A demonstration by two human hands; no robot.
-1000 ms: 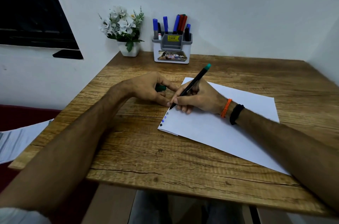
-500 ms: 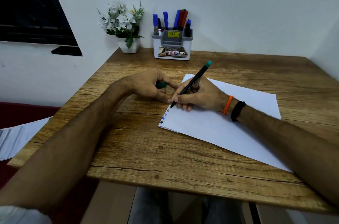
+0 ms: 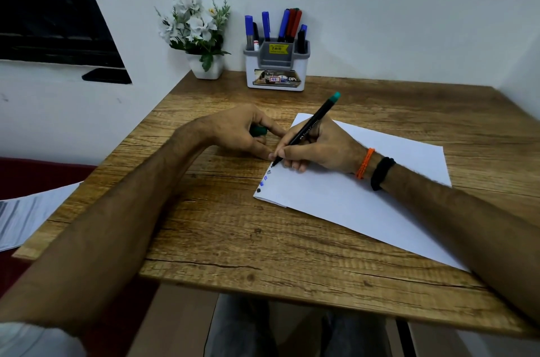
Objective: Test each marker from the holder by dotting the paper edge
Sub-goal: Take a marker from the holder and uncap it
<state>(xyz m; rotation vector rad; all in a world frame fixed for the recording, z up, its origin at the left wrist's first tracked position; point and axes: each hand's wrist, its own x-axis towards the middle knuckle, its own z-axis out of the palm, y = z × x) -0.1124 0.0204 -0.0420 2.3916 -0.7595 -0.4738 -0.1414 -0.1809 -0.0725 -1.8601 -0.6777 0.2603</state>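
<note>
My right hand (image 3: 318, 147) grips a black marker with a green end (image 3: 314, 122), its tip pressed to the left edge of the white paper (image 3: 365, 196). Several blue and dark dots (image 3: 262, 182) run down that edge just below the tip. My left hand (image 3: 242, 131) rests on the table beside the paper, fingers curled round the green cap (image 3: 258, 131), its thumb touching the paper edge near the tip. The grey and white marker holder (image 3: 276, 70) stands at the back with several blue, red and black markers upright in it.
A white pot of white flowers (image 3: 201, 35) sits left of the holder by the wall. The wooden table (image 3: 233, 239) ends close on the left, where loose papers (image 3: 26, 210) lie lower down. A dark window frame (image 3: 52, 20) is on the left wall.
Both hands stay where they were with the marker tip at the paper edge. Only the head camera has shifted slightly.
</note>
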